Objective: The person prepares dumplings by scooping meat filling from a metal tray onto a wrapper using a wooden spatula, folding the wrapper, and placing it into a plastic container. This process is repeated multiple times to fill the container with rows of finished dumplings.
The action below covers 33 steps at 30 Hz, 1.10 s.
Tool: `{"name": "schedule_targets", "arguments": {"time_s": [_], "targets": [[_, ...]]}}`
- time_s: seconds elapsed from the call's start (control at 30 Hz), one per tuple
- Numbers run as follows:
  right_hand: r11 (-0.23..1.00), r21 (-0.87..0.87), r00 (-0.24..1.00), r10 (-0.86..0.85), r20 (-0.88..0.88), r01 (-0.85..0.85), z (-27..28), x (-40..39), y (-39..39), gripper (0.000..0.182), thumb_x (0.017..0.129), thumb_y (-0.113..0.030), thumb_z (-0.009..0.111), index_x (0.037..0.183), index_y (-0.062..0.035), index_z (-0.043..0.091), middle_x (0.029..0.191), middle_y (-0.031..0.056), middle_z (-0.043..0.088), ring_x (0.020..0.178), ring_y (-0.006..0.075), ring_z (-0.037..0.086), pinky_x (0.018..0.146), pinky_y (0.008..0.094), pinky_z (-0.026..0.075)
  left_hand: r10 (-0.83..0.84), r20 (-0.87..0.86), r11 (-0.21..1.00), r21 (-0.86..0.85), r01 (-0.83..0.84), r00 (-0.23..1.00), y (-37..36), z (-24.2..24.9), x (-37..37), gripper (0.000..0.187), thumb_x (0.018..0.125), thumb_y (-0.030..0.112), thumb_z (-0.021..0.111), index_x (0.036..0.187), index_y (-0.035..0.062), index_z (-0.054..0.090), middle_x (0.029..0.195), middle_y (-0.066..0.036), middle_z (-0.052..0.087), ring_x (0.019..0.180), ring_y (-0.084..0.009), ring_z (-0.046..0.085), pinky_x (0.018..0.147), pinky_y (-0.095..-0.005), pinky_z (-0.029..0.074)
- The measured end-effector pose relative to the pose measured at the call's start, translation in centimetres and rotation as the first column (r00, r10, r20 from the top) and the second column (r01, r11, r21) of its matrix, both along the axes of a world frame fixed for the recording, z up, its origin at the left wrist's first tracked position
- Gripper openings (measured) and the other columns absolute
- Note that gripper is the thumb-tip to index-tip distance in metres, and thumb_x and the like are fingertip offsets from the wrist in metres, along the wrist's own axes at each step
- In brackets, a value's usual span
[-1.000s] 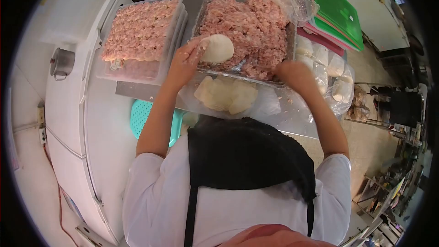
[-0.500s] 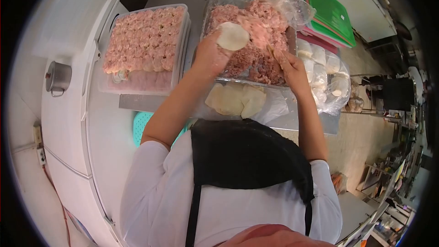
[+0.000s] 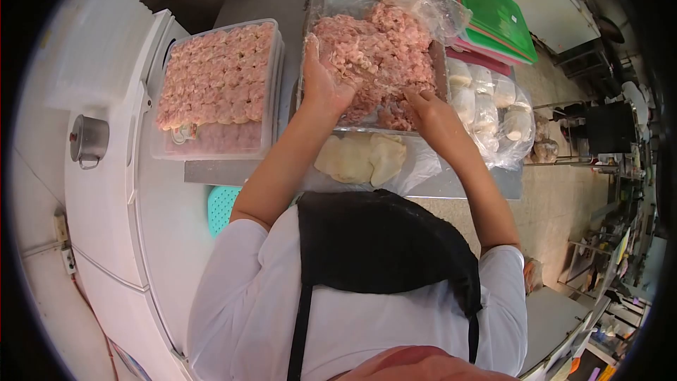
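Note:
My left hand (image 3: 326, 86) is cupped at the left side of a metal tray (image 3: 302, 63) of pink minced meat (image 3: 405, 42). Minced meat lies at its fingers and covers most of the round, pale dough wrapper it holds. Over the tray's lower right part, my right hand (image 3: 430, 111) has its fingers pinched together at the meat; what they grip is too hidden to name. Below the tray, a pile of flat, pale wrappers (image 3: 360, 159) rests on plastic.
Left of the tray stands a clear plastic box (image 3: 271, 123) with rows of meat-topped pieces (image 3: 218, 70). To the right are bagged white rolls (image 3: 486, 109) and stacked green and red plastic sheets (image 3: 493, 14). A lidded pot (image 3: 89, 140) is at far left.
The wrapper in my left hand was bare and pale; now meat covers it. My right hand has moved slightly left and down, and the view has shifted slightly.

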State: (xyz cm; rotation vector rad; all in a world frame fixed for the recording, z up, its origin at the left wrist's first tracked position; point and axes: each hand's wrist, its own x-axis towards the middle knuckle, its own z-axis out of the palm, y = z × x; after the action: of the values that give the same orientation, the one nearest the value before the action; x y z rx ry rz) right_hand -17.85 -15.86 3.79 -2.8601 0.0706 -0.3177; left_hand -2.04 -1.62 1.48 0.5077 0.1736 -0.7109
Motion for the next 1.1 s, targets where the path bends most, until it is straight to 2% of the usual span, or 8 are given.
{"name": "schedule_targets", "arguments": {"time_s": [0.3, 0.47, 0.5, 0.57, 0.6, 0.8, 1.0, 1.1], "targets": [[0.988, 0.087, 0.992, 0.123, 0.018, -0.125, 1.8, 0.4, -1.1, 0.028, 0.090, -0.015, 0.054, 0.114, -0.0023, 0.059, 0.089, 0.0211, 0.059, 0.080, 0.0384, 0.060, 0.066, 0.0436, 0.049, 0.074, -0.046, 0.986, -0.144, -0.080, 0.996, -0.1, 0.9, 0.0, 0.060, 0.091, 0.040, 0.055, 0.125, -0.0078, 0.043, 0.129, -0.022, 0.049, 0.122, -0.0355, 0.046, 0.101, -0.0576, 0.037], [0.842, 0.503, 0.980, 0.136, 0.147, -0.193, 1.7, 0.1, -6.1, 0.028, 0.097, -0.020, 0.050, 0.114, -0.0001, 0.061, 0.073, 0.0067, 0.053, 0.070, 0.0216, 0.057, 0.060, 0.0325, 0.045, -0.091, 0.425, 0.992, 0.115, 0.047, 0.900, 1.3, 1.7, -1.5, 0.048, 0.089, 0.012, 0.059, 0.133, 0.0032, 0.042, 0.130, -0.018, 0.049, 0.122, -0.0325, 0.046, 0.104, -0.0488, 0.039], [0.759, 0.645, 0.992, 0.124, -0.012, -0.087, 2.2, 0.0, -6.3, 0.028, 0.097, -0.020, 0.049, 0.114, 0.0000, 0.061, 0.073, 0.0051, 0.053, 0.071, 0.0195, 0.056, 0.061, 0.0316, 0.045, -0.149, 0.510, 0.974, 0.225, 0.036, 0.847, 1.4, 2.4, -2.1, 0.050, 0.087, 0.008, 0.060, 0.134, 0.0059, 0.042, 0.131, -0.017, 0.049, 0.122, -0.0310, 0.046, 0.104, -0.0460, 0.038], [0.544, 0.818, 0.929, 0.171, -0.327, 0.188, 3.8, -0.3, -6.6, 0.029, 0.098, -0.020, 0.048, 0.113, 0.0004, 0.062, 0.072, 0.0018, 0.052, 0.073, 0.0152, 0.053, 0.064, 0.0299, 0.044, -0.275, 0.866, 0.849, 0.422, -0.317, 0.417, 1.5, 3.4, -1.9, 0.061, 0.080, 0.008, 0.069, 0.135, 0.0119, 0.042, 0.130, -0.013, 0.051, 0.123, -0.0280, 0.048, 0.103, -0.0417, 0.040], [0.579, 0.808, 0.940, 0.203, -0.275, 0.112, 4.1, -0.5, -6.8, 0.028, 0.098, -0.020, 0.049, 0.112, 0.0005, 0.062, 0.073, 0.0031, 0.054, 0.073, 0.0162, 0.054, 0.066, 0.0300, 0.045, -0.395, 0.905, 0.751, 0.418, -0.512, 0.158, 1.6, 3.7, -1.8, 0.067, 0.077, 0.008, 0.073, 0.136, 0.0149, 0.042, 0.130, -0.011, 0.052, 0.123, -0.0265, 0.049, 0.102, -0.0395, 0.041], [0.758, 0.537, 0.909, 0.415, 0.040, -0.370, 3.2, -0.2, -8.3, 0.024, 0.093, -0.017, 0.055, 0.108, -0.0002, 0.064, 0.086, 0.0128, 0.063, 0.080, 0.0257, 0.059, 0.073, 0.0325, 0.047, -0.739, 0.651, 0.604, 0.754, -0.258, 0.172, 1.3, 3.9, -1.0, 0.057, 0.072, 0.011, 0.079, 0.124, 0.0074, 0.055, 0.128, -0.010, 0.055, 0.121, -0.0211, 0.049, 0.100, -0.0339, 0.040], [0.735, 0.423, 0.825, 0.562, 0.058, -0.530, -2.2, 2.8, -10.8, 0.022, 0.090, -0.012, 0.057, 0.108, -0.0015, 0.064, 0.094, 0.0165, 0.064, 0.085, 0.0321, 0.061, 0.075, 0.0361, 0.048, -0.783, 0.606, 0.585, 0.635, -0.504, -0.145, 1.8, 1.7, -1.8, 0.041, 0.073, 0.017, 0.076, 0.110, 0.0047, 0.063, 0.103, -0.009, 0.065, 0.099, -0.0214, 0.059, 0.090, -0.0317, 0.045], [0.867, 0.312, 0.893, 0.437, -0.105, -0.388, -1.9, 3.7, -12.1, 0.024, 0.089, -0.012, 0.058, 0.111, -0.0032, 0.063, 0.095, 0.0171, 0.062, 0.084, 0.0344, 0.061, 0.074, 0.0390, 0.049, -0.928, 0.364, 0.334, 0.907, -0.259, 0.079, 1.1, 0.7, -0.2, 0.043, 0.074, 0.020, 0.073, 0.113, 0.0049, 0.062, 0.099, -0.011, 0.066, 0.094, -0.0225, 0.060, 0.087, -0.0322, 0.046]]}}
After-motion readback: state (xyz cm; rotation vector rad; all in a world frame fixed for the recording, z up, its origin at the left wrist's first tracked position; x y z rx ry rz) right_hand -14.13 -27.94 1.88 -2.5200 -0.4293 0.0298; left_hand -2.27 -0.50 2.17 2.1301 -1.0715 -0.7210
